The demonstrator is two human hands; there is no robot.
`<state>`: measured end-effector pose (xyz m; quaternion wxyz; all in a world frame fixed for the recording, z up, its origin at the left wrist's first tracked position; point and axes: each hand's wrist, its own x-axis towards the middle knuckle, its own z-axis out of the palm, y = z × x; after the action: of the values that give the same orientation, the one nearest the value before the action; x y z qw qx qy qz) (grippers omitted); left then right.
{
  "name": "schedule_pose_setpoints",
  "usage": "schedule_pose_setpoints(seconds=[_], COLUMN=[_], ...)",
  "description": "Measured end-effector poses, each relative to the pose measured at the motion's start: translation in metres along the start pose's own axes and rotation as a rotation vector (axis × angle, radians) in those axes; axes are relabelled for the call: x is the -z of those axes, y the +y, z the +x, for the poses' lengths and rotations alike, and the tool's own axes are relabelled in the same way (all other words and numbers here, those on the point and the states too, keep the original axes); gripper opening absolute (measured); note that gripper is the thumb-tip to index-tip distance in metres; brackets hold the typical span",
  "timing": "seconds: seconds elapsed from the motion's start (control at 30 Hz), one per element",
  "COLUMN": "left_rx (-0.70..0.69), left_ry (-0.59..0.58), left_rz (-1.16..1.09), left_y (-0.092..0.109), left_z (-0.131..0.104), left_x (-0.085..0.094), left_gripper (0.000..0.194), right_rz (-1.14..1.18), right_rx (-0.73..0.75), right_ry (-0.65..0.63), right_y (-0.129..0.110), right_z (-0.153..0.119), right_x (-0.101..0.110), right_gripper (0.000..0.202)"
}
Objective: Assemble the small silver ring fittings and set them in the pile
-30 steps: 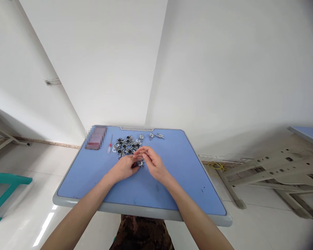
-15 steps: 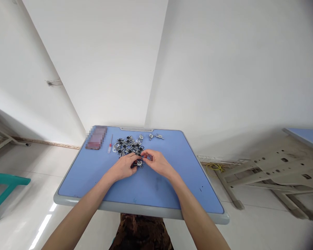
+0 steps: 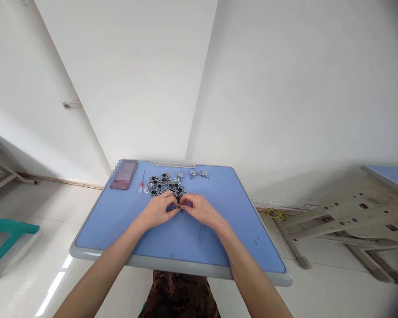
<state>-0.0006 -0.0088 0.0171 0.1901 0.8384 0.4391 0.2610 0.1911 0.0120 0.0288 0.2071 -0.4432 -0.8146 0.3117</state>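
Both forearms reach forward, converging; left hand (image 3: 159, 210) and right hand (image 3: 199, 208) nearly meet (fingers curled, thumbs inward).

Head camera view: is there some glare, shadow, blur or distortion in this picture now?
In the head view, bright glare streaks the floor at lower left; soft shadow lies on the wall at right; the right corners darken; the flat item at the table's far left is pixelated; the piece between the hands is too small to read.
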Motion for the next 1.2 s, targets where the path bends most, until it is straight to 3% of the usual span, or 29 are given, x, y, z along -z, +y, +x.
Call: schedule_pose_setpoints(seconds=[0.47, 0.73, 0.87, 1.2], left_rx=[0.021, 0.125, 0.132, 0.098], left_ry=[-0.052, 0.049, 0.112, 0.068], left_rz=[-0.004, -0.157, -0.124, -0.007], left_y=[-0.013, -0.012, -0.014, -0.015], left_z=[0.004, 0.007, 0.007, 0.005], left_x=[-0.009, 0.000, -0.001, -0.006], left_gripper=[0.010, 0.010, 0.008, 0.009], right_rz=[-0.096, -0.066, -0.126, -0.204], right_rx=[0.031, 0.001, -0.032, -0.029], right_ry=[-0.005, 0.043, 0.063, 0.047], right_y=[0.002, 0.003, 0.006, 0.008], right_z=[0.000, 0.001, 0.003, 0.003], right_x=[-0.004, 0.001, -0.001, -0.003], right_gripper=[0.014, 0.013, 0.012, 0.013])
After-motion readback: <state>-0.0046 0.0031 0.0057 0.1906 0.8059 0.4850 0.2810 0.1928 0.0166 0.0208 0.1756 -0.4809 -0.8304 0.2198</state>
